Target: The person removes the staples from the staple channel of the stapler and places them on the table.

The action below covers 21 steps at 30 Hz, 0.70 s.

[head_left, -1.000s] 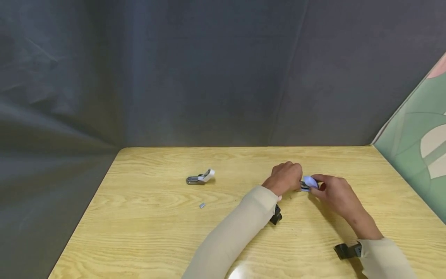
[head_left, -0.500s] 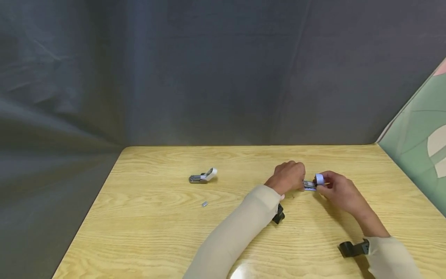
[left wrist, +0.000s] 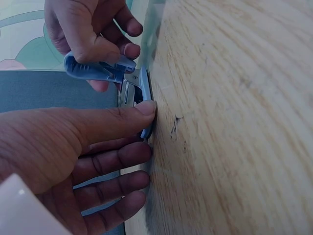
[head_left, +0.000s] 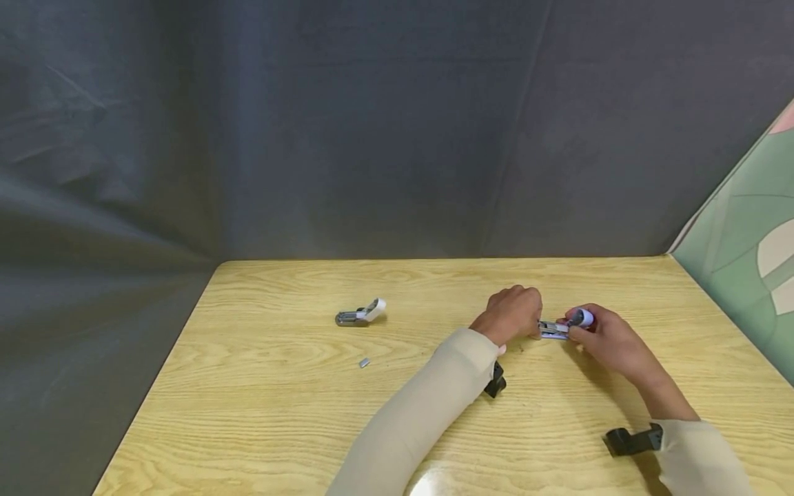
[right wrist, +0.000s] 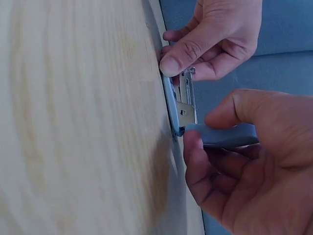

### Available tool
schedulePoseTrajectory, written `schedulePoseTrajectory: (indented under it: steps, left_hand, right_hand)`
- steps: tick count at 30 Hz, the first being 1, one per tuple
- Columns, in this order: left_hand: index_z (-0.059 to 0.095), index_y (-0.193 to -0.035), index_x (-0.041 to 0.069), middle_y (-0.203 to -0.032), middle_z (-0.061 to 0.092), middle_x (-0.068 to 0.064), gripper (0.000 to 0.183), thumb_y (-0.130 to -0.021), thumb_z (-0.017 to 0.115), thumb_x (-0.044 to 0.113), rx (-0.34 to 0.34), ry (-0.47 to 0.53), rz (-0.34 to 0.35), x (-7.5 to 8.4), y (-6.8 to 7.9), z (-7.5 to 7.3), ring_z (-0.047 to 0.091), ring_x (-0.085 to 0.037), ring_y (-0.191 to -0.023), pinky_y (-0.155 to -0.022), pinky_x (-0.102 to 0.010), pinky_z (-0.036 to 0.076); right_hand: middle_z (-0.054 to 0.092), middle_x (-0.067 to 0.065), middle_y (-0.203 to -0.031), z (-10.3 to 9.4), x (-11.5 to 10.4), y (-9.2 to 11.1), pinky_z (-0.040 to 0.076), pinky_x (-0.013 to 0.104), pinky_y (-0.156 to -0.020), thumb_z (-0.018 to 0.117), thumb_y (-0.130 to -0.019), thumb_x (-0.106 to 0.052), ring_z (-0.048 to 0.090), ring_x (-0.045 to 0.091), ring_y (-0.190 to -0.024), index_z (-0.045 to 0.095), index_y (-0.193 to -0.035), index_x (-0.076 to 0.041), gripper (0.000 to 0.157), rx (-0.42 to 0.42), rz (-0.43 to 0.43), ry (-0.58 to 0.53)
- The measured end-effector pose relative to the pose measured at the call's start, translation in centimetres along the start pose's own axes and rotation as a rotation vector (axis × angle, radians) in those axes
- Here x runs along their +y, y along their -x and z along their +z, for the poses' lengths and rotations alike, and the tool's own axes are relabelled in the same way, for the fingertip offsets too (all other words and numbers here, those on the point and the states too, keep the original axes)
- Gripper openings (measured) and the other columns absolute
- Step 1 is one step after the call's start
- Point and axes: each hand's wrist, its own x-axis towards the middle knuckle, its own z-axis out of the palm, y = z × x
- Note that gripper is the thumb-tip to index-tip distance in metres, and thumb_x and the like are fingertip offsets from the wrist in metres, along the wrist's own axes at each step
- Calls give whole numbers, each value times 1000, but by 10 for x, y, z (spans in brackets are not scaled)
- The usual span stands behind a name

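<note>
A light blue stapler [head_left: 554, 329] lies on the wooden table with its top cover swung up and back, baring the metal magazine [right wrist: 187, 93]. My left hand [head_left: 511, 313] pinches the front end of its base between thumb and fingers, thumb along the base edge in the left wrist view. At the hinge end, my right hand [head_left: 604, 337] grips the raised blue cover [left wrist: 93, 71] between thumb and fingers. Left of the hands stands a second stapler [head_left: 360, 315], grey with a white cover, also opened up. A small strip of staples [head_left: 364, 362] lies in front of it.
The wooden table [head_left: 260, 399] meets a dark curtain [head_left: 372, 138] along its back edge and left side. A green patterned panel [head_left: 744, 255] borders the right side.
My right hand has swung the blue stapler's cover up and back to the right, exposing the magazine. My left hand keeps its grip on the base.
</note>
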Motion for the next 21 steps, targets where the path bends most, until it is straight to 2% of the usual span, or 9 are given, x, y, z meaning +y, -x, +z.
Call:
schedulePoseTrajectory:
  steps: [3,7,11,15,18,21]
  left_hand:
    - [69,-77,26,-73,58,15,23,-83,89,34,7,-4,3,-1,0,0,52,-6,-67,-61,-25,44]
    - [68,-76,25,-72,58,14,23,-84,89,34,8,-9,0,-1,0,1,50,-6,-67,-61,-25,43]
    - [68,-75,25,-72,58,14,24,-84,89,34,7,-3,0,0,0,0,50,-7,-66,-61,-25,43]
    - [67,-72,24,-70,58,12,26,-85,88,33,1,18,5,0,2,-1,47,-7,-64,-60,-25,40]
    - [64,-68,23,-66,54,9,30,-86,87,32,-6,32,10,-2,4,-2,41,-8,-60,-59,-25,37]
    - [63,-68,22,-65,53,8,31,-86,86,31,-9,41,16,-3,3,-2,40,-8,-59,-58,-25,36]
  right_hand:
    - [68,24,-111,-2,3,0,47,28,-60,58,-101,-3,55,19,-78,53,-124,13,28,-17,30,-30]
    - [66,19,-106,-5,4,1,45,29,-59,60,-101,-7,53,19,-76,53,-126,12,32,-28,48,-27]
    - [66,20,-108,-10,3,3,45,28,-61,63,-101,-9,52,17,-77,55,-126,13,34,-7,10,2]
    - [65,28,-116,-16,-3,5,44,25,-62,63,-103,-13,53,17,-84,58,-127,12,35,113,-51,104]
    - [66,28,-114,-19,-11,8,43,25,-59,62,-103,-14,53,17,-83,61,-127,8,33,238,-85,171]
    - [70,24,-108,-20,-19,10,43,22,-57,62,-103,-12,53,6,-81,66,-123,5,27,334,-120,185]
